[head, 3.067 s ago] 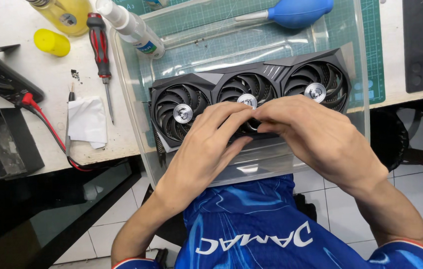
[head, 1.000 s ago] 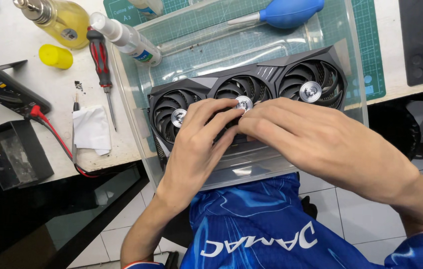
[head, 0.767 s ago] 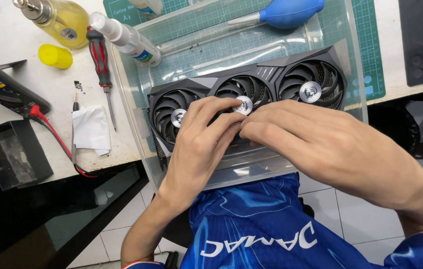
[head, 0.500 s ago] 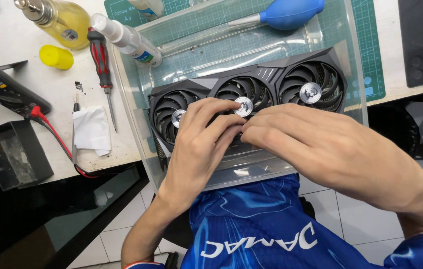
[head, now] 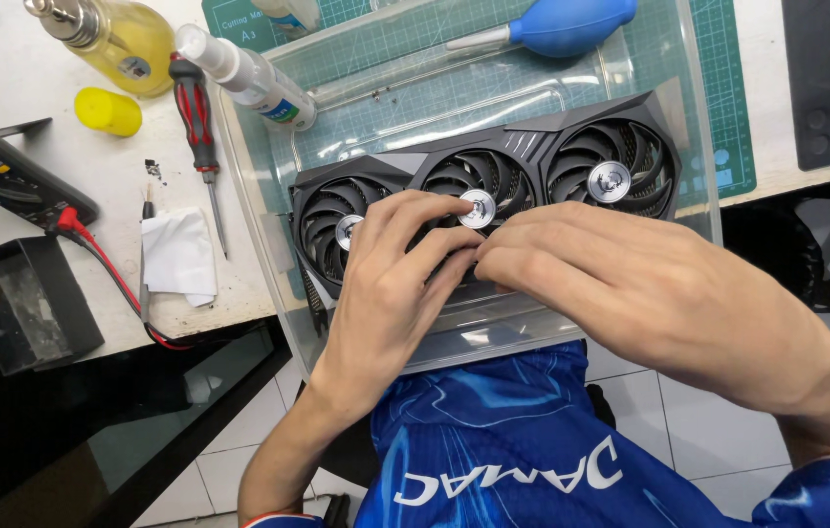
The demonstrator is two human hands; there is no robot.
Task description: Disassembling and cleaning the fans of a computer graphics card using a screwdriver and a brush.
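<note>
Graphics card (head: 532, 161) under both hands, fingertips at middle fan (head: 479, 186).

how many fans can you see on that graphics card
3. The left fan sits under the left hand, the middle fan is partly covered by fingertips, and the right fan is uncovered on the graphics card.

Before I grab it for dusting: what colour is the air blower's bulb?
Blue, the air blower shows best in the head view.
</note>
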